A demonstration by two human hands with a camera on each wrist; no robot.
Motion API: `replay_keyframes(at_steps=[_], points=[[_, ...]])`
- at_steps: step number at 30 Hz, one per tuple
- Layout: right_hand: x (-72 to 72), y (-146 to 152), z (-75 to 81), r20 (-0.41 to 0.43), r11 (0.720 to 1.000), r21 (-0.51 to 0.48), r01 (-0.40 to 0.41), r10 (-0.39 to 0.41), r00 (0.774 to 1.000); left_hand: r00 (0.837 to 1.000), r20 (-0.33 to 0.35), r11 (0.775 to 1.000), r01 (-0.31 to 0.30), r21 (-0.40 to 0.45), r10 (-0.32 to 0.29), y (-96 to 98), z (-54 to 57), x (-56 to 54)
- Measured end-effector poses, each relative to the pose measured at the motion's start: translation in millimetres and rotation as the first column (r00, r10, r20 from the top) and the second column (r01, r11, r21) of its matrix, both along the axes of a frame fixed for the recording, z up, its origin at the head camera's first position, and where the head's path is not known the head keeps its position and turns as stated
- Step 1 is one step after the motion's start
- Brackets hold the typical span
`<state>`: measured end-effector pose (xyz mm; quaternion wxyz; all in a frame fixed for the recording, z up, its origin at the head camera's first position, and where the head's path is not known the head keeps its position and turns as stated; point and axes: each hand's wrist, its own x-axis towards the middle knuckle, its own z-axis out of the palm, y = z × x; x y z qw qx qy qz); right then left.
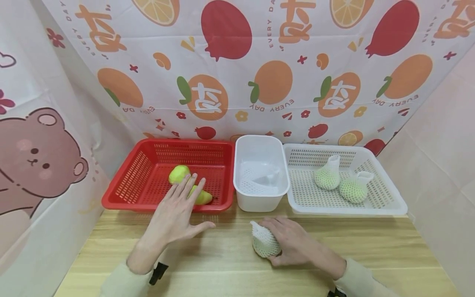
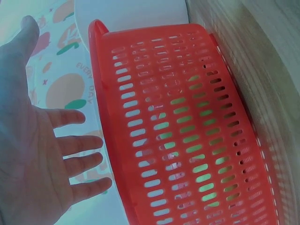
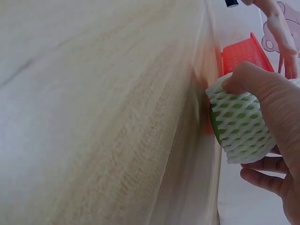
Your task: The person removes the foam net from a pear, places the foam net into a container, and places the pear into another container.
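My right hand (image 1: 293, 241) grips a green fruit, seemingly a pear, in a white foam net (image 1: 265, 241) over the table in front of the white bin. In the right wrist view, the thumb lies across the foam net (image 3: 241, 119) and green skin shows through the mesh. My left hand (image 1: 174, 214), fingers spread, reaches over the front rim of the red basket (image 1: 122, 205). Inside that basket lie two bare yellow-green pears (image 1: 179, 174), the nearer one partly hidden by the fingers. The left wrist view shows this hand (image 2: 42, 154) empty beside the red basket wall (image 2: 112, 117).
A white bin (image 1: 261, 202) stands between the red basket and a white basket (image 1: 382, 208). Two netted green fruits (image 1: 327, 175) sit in the white basket. Behind, a fruit-print cloth (image 1: 237, 90) hangs close to the containers. Wooden table (image 1: 208, 264) stretches in front.
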<state>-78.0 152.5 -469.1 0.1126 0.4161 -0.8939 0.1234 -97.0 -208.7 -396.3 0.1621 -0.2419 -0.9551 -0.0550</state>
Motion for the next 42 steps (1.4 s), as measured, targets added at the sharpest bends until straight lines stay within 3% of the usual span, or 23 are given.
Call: replay_keyframes(at_steps=[17, 25, 34, 42], points=[[-6.7, 1, 2.2, -0.012, 0.973, -0.229, 0.014, -0.017, 1.000, 0.997, -0.007, 0.997, 0.079, -0.006, -0.079, 13.6, 0.5, 7.9], [-8.1, 0, 5.1, -0.058, 0.944, -0.329, 0.000, -0.020, 0.998, 0.990, -0.056, 0.991, 0.130, -0.002, -0.130, 19.5, 2.2, 11.0], [-5.6, -2, 11.5, -0.006, 0.925, -0.380, 0.031, -0.036, 0.999, 0.978, -0.066, 0.980, 0.197, 0.003, -0.197, 28.8, 3.6, 12.4], [-4.9, -7, 14.1, -0.001, 0.891, -0.454, 0.013, -0.016, 1.000, 0.957, -0.104, 0.962, 0.271, -0.023, -0.272, 42.0, 1.5, 13.7]])
